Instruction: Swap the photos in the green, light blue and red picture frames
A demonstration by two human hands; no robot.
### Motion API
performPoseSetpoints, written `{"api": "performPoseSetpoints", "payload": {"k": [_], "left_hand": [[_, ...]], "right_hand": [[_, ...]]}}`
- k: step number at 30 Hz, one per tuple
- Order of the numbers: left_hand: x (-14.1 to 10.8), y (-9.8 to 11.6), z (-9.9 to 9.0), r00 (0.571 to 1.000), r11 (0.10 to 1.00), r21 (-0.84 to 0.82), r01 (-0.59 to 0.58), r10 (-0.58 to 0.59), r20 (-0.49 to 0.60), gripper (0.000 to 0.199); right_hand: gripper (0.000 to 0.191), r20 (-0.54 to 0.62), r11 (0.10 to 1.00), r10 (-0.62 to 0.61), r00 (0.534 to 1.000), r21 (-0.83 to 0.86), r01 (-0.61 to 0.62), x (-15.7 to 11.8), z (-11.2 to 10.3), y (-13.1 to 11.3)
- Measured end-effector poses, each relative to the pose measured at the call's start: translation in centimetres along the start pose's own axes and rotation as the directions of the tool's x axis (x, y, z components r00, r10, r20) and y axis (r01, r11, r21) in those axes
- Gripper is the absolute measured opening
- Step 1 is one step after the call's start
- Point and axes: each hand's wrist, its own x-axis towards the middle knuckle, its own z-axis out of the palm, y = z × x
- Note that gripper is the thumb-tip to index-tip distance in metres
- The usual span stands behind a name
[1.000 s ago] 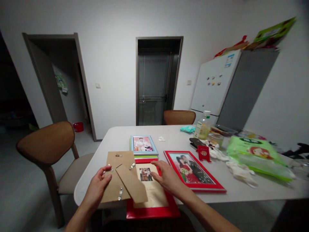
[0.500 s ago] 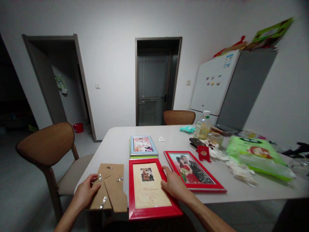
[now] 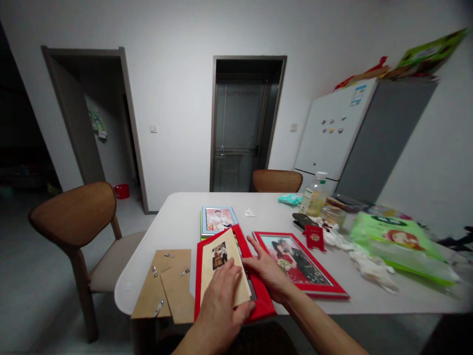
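Note:
A red frame lies tilted at the table's front edge. Inside it a cream insert sheet with a small picture sits turned out of line with the frame. My left hand rests over the sheet's lower part, fingers spread. At the frame's right side, my right hand holds the edge, its thumb side over the rim. Left of the frame lies a brown backing board with metal clips. A second red frame with a couple's photo lies to the right, and a blue frame behind.
On the table's right stand a bottle and a jar, with a dark phone-like object, a red card, crumpled tissues and a green package. Wooden chairs stand at the left and beyond the table.
My left hand has moved right from the backing board onto the cream sheet. The sheet has turned inside the frame, and the frame is more tilted. The view has shifted slightly.

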Motion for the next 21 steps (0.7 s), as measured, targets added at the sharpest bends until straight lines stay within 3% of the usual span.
{"api": "performPoseSetpoints", "payload": {"k": [4, 8, 10, 12, 15, 18, 21], "left_hand": [[0.0, -0.5, -0.8, 0.985, 0.989, 0.07, -0.132, 0.139, -0.106, 0.05], [-0.4, -1.6, -3.4, 0.944, 0.999, 0.0, 0.048, -0.045, -0.328, 0.042], [-0.9, -2.6, -4.5, 0.906, 0.988, -0.048, 0.147, -0.154, -0.395, 0.039], [-1.7, -3.8, -5.2, 0.871, 0.971, -0.078, 0.227, -0.238, -0.43, 0.039], [-2.9, -5.5, -5.5, 0.821, 0.925, -0.111, 0.364, -0.375, -0.431, 0.043], [-4.1, -6.9, -5.7, 0.783, 0.872, -0.159, 0.463, -0.487, -0.386, 0.048], [-5.1, -8.2, -6.0, 0.77, 0.851, -0.216, 0.48, -0.526, -0.362, 0.047]], "right_hand": [[0.08, 0.009, 0.999, -0.02, 1.0, -0.05, 0.02, 0.5, -0.8, 0.6], [0.071, -0.026, 0.949, -0.013, 1.0, -0.316, 0.005, 1.5, -2.2, 1.1], [0.064, -0.06, 0.836, -0.06, 0.996, -0.549, 0.018, 2.0, -3.0, 1.5], [0.058, -0.088, 0.657, -0.144, 0.986, -0.754, 0.029, 2.4, -3.7, 2.2], [0.051, -0.083, 0.449, -0.243, 0.967, -0.893, 0.036, 2.8, -4.3, 3.5], [0.048, -0.082, 0.358, -0.25, 0.965, -0.934, 0.014, 2.9, -4.6, 4.8], [0.046, -0.069, 0.306, -0.253, 0.965, -0.952, 0.012, 2.8, -4.9, 5.6]]}}
